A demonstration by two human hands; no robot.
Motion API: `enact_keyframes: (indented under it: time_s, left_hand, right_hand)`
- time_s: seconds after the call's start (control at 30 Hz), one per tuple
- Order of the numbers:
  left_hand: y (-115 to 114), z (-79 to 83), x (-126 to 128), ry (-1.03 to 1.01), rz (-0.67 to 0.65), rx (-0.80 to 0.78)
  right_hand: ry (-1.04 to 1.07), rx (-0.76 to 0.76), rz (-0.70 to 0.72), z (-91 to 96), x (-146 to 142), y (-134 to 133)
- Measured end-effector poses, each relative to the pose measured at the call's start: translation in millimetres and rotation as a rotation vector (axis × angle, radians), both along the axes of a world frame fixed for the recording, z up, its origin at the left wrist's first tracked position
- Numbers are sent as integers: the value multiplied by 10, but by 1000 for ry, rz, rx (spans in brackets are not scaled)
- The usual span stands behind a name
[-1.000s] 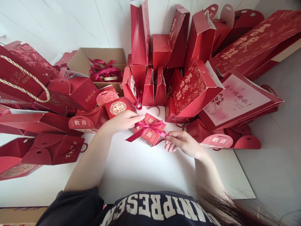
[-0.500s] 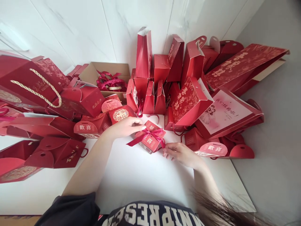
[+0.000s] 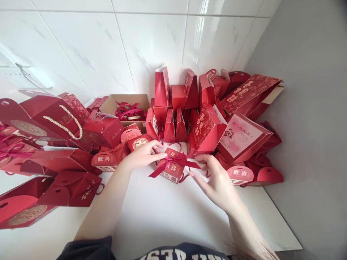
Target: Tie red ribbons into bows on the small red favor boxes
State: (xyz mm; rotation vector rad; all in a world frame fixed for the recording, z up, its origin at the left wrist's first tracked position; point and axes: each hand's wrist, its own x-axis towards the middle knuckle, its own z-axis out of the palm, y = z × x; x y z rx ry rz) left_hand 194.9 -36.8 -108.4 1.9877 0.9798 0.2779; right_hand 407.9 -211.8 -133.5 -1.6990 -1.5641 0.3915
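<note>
A small red gift box (image 3: 170,169) tied with a pink-red ribbon bow (image 3: 177,160) lies on the white table (image 3: 162,213) in front of me. My left hand (image 3: 145,153) rests on the box's left side, fingers pinched at the bow's left loop. My right hand (image 3: 215,178) is at the box's right side, fingers spread and partly curled, touching the ribbon tail that runs to the right. Whether it grips the tail I cannot make out.
Many red gift bags and boxes crowd the table's far side against the tiled wall. A cardboard box (image 3: 114,103) holds red ribbons (image 3: 130,110). A bag with rope handle (image 3: 54,119) lies at left. Flat large bags (image 3: 244,133) lie at right.
The camera has tilted up, showing more wall. My right hand has opened its fingers and risen from the box's lower right corner to the ribbon tail. The left hand stays on the bow.
</note>
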Motion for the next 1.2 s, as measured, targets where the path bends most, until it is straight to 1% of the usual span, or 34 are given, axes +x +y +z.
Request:
enact_keyframes:
  time_s: [0.07,0.17,0.23,0.3,0.4,0.43,0.5,0.63,0.7,0.77,0.83,0.9,1.03,1.1,1.2]
  left_hand:
    - [-29,-69,60,27,14,37]
    - [-52,-149,120,35,11,69]
    - [-44,-172,127,26,-24,64]
    - [-25,-173,116,12,-49,63]
    - [-4,-142,100,-22,-20,46]
    - [-4,-121,98,-46,-8,34]
    - [-15,-58,98,-134,48,41]
    - [-68,123,71,-355,280,216]
    - [-103,210,35,-399,335,284]
    - [-140,277,-4,-401,331,297]
    - [-174,320,-31,-399,309,250]
    - [-201,347,-43,-410,313,188]
    - [-251,411,-59,-421,392,144]
    - [-286,455,-75,-404,361,129]
    - [-347,506,-92,-350,259,120]
  right_hand:
    - [-85,42,82,-97,-62,113]
    - [-135,-6,129,-276,-151,265]
    - [-109,-67,120,-370,-193,315]
    - [-57,-112,114,-424,-216,326]
    - [53,-130,126,-432,-223,306]
    - [83,-113,128,-417,-220,299]
    - [103,-33,129,-362,-208,299]
    - [18,218,88,-169,-166,385]
    - [-55,337,50,-45,-148,475]
    - [-119,432,15,80,-141,583]
    - [-152,479,-7,187,-148,692]
    - [-162,503,0,260,-165,786]
    - [-153,550,14,282,-200,899]
    - [-128,555,5,265,-208,917]
    - [-92,524,9,262,-201,916]
